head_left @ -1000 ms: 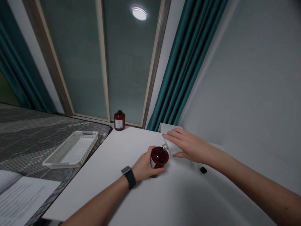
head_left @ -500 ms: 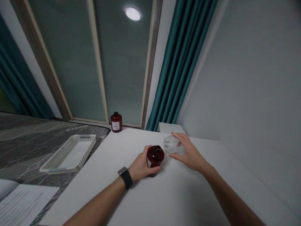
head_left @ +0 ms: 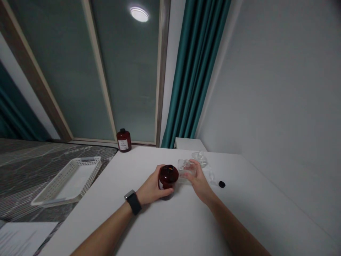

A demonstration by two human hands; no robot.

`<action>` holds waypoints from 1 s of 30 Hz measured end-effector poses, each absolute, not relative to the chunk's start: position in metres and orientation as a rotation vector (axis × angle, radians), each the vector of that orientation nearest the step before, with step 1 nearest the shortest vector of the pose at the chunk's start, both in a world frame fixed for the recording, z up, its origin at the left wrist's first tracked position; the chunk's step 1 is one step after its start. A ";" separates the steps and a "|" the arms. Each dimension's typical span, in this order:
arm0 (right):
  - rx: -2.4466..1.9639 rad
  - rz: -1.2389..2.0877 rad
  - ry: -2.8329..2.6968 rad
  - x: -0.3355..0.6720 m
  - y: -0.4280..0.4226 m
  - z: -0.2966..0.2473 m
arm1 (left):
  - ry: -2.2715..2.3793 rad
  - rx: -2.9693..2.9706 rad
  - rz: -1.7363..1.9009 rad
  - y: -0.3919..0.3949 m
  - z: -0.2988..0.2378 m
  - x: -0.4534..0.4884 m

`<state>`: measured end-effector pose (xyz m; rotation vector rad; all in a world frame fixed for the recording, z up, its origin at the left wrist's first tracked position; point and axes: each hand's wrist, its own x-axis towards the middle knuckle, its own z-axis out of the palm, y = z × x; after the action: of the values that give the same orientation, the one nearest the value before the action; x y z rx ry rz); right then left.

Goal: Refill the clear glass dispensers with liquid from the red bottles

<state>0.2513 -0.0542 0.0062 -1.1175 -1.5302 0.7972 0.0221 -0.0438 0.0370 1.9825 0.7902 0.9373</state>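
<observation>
My left hand (head_left: 153,186) is wrapped round a dark red-brown bottle (head_left: 169,176), which stands upright on the white table. The bottle's neck is uncapped, and part of a white label shows beside my fingers. Close to its right, my right hand (head_left: 197,179) grips a clear, square-sided container (head_left: 183,167) between thumb and fingers. The container looks upright, near the tabletop; whether it touches the table I cannot tell. Behind the right hand lies a clear faceted piece (head_left: 201,159), and to the right a small black cap (head_left: 222,184).
A second red-brown bottle (head_left: 124,140) with a black cap stands at the table's far left corner. Left of the white table (head_left: 160,227), a white perforated basket (head_left: 71,179) and printed paper (head_left: 29,234) lie on a dark grey surface. A wall (head_left: 279,106) rises at the right.
The clear container in my right hand has gone from tilted to upright and lower, beside the bottle. The black cap and clear faceted piece now show. The view has shifted slightly.
</observation>
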 end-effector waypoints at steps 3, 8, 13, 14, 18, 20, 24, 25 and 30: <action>-1.081 0.789 -1.443 0.248 -0.050 0.014 | 0.743 1.975 0.906 -0.040 0.038 0.019; -1.058 0.744 -1.421 0.236 -0.041 0.023 | 0.714 1.960 0.861 -0.036 0.037 0.014; -1.033 0.794 -1.425 0.219 -0.029 0.028 | 0.602 1.879 0.876 -0.031 0.035 0.004; -1.025 0.817 -1.406 0.216 -0.026 0.030 | 0.613 1.842 0.921 -0.028 0.034 0.002; -1.003 0.891 -1.354 0.209 -0.017 0.037 | 0.849 1.637 1.126 -0.014 0.027 -0.002; -0.987 0.932 -1.355 0.208 -0.013 0.040 | 0.960 1.584 1.116 -0.006 0.024 -0.002; -0.976 0.948 -1.386 0.205 -0.006 0.048 | 0.997 1.610 1.085 0.005 0.027 0.003; -0.973 0.947 -1.403 0.204 -0.004 0.050 | 0.996 1.626 1.084 0.008 0.030 0.004; -0.944 0.976 -1.443 0.201 0.003 0.054 | 0.933 1.705 0.937 0.023 0.053 0.017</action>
<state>0.2008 0.0030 0.0544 -0.9436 -1.4431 0.9757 0.0175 0.0233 0.0527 1.7054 0.9326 0.9370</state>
